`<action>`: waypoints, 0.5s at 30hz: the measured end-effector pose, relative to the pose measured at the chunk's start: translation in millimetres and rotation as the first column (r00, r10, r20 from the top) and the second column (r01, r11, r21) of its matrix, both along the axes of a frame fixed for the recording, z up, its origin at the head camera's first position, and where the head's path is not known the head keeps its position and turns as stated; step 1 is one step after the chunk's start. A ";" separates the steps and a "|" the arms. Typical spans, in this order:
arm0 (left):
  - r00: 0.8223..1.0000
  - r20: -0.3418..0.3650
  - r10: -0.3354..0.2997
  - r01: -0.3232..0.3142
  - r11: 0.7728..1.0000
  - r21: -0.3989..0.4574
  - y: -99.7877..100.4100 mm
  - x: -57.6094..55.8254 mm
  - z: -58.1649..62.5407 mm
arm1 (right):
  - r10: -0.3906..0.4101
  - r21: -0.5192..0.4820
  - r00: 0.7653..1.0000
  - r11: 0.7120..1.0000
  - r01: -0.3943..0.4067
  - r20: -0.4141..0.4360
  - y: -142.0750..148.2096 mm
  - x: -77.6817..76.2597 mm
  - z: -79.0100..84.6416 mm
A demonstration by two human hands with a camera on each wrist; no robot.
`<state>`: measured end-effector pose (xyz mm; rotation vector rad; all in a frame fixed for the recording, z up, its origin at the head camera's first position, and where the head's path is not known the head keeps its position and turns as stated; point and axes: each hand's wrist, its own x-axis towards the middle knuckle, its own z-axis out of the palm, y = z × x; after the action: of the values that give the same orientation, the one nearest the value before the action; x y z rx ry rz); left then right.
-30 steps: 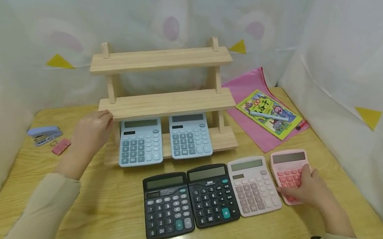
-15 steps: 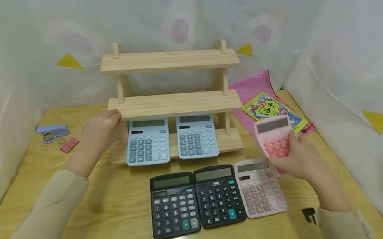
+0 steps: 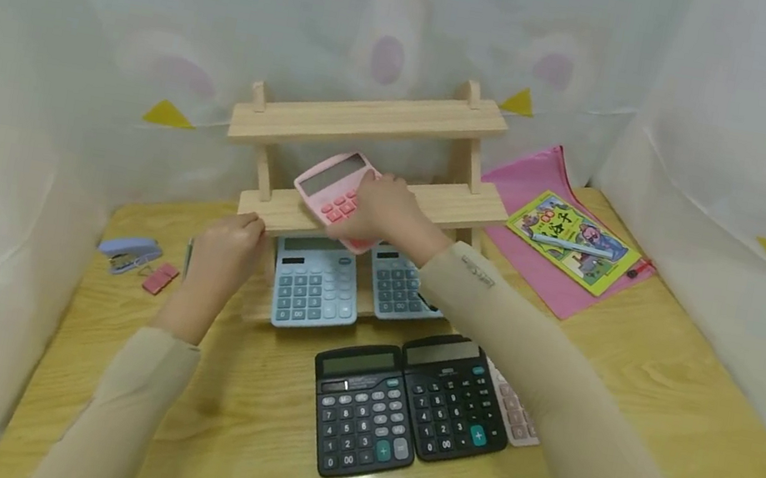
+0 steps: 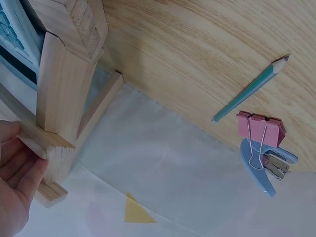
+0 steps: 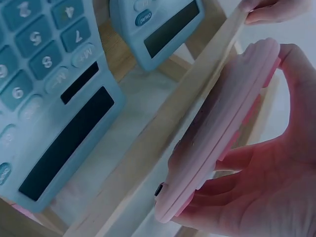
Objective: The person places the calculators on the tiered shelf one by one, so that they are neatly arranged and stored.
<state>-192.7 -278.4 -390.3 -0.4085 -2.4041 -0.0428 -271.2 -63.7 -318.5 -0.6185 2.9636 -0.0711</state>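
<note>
My right hand (image 3: 388, 210) grips a pink calculator (image 3: 332, 180), tilted over the middle board of a three-tier wooden rack (image 3: 373, 119). In the right wrist view, the calculator (image 5: 222, 133) is seen edge-on beside the board, with fingers at its button side; contact with the board is hard to tell. My left hand (image 3: 221, 254) holds that board's left end, thumb and fingers bent around it. On the bottom tier lean two light-blue calculators, the left one (image 3: 314, 295) in full sight and the right one (image 3: 393, 287) partly behind my right arm.
Two black calculators (image 3: 364, 418) lie in front of the rack, beside a pale pink one (image 3: 513, 413) mostly under my right sleeve. At left are a blue stapler (image 3: 130, 249), pink binder clip (image 3: 159, 278) and pencil (image 4: 252, 89). A pink pouch (image 3: 556, 298) bears a book (image 3: 598, 271) and pen.
My right hand has lifted the pink calculator off the table's right side and carried it left to the middle board. My left hand keeps its hold on the rack. The head view has shifted.
</note>
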 end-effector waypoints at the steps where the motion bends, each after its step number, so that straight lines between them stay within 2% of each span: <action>1: 1.000 0.005 0.002 -0.002 1.000 -0.005 0.8 -0.3 -0.4 | -0.017 0.011 1.000 1.000 0.017 0.018 -5.1 -4.1 -1.4; 4: 1.000 0.023 0.012 -0.012 1.000 0.001 2.1 0.9 -1.5 | -0.069 0.027 0.996 0.997 0.067 0.058 -19.0 -10.1 -4.2; 7: 0.999 0.031 0.025 -0.025 1.000 0.011 2.2 2.9 -1.9 | -0.132 0.019 0.989 0.991 0.131 0.071 -33.6 -9.7 -6.1; 12: 0.999 0.022 0.037 -0.037 0.999 0.019 1.8 3.1 -1.2 | -0.221 0.103 0.975 0.970 0.219 0.016 -55.6 -5.6 -6.9; 15: 0.999 0.024 0.040 -0.041 0.999 0.018 1.3 2.2 -0.3 | -0.235 0.196 0.972 0.952 0.234 -0.020 -64.3 -3.9 -5.0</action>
<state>-190.5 -277.2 -390.6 -0.3525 -2.4325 -0.0525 -275.2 -128.0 -323.5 -0.2397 2.9752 0.1988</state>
